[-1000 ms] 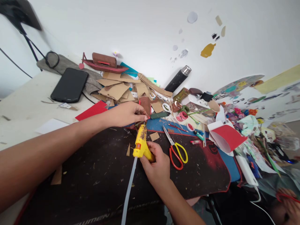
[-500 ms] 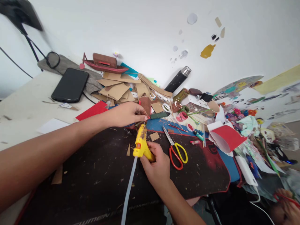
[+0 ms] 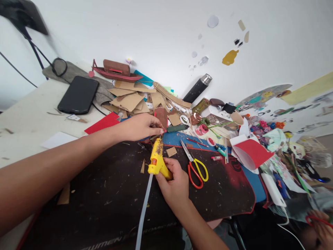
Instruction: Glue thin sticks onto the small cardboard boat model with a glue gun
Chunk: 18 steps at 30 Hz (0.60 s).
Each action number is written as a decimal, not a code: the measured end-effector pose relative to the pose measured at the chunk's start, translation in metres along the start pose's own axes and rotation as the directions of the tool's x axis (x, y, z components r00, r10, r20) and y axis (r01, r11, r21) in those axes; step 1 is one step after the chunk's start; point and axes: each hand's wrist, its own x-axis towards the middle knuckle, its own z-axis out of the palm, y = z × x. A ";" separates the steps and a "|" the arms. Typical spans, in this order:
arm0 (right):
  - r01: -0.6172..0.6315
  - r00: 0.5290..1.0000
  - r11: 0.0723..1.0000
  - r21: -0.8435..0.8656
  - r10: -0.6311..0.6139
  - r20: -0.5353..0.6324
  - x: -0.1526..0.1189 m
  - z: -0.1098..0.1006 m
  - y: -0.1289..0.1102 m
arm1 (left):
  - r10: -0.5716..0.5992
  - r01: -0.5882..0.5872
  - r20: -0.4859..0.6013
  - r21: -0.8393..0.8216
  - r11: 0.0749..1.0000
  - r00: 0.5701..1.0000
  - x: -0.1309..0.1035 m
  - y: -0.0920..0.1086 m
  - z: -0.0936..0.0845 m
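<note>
My right hand [image 3: 174, 182] is wrapped round the handle of a yellow glue gun [image 3: 156, 158], its nozzle pointing away from me. A long translucent glue stick [image 3: 144, 211] trails from the gun's back end. Just past the nozzle, my left hand [image 3: 149, 126] is closed in a pinch, with a speck of red at the fingertips; what it grips is mostly hidden. Right behind those fingers stands a brown piece with red edges [image 3: 161, 116]. Scissors [image 3: 194, 166] with one red and one yellow handle lie right of the gun.
A dark desk mat [image 3: 109, 194] covers the front. Cardboard scraps [image 3: 130, 100], a brown model boat [image 3: 117, 71], a phone [image 3: 78, 94] and a black flask [image 3: 197, 88] lie along the back. Red paper [image 3: 256, 154] curls at right. Another person's hand [image 3: 321, 227] shows at lower right.
My two hands and the glue gun stay almost exactly where they were. At lower right, the other person's hand and the red thing by it have shifted slightly.
</note>
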 end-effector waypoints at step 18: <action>0.010 0.998 0.996 0.088 -0.015 0.053 0.001 -0.003 0.001 | -0.007 0.007 0.018 0.011 1.000 1.000 -0.001 0.003 -0.002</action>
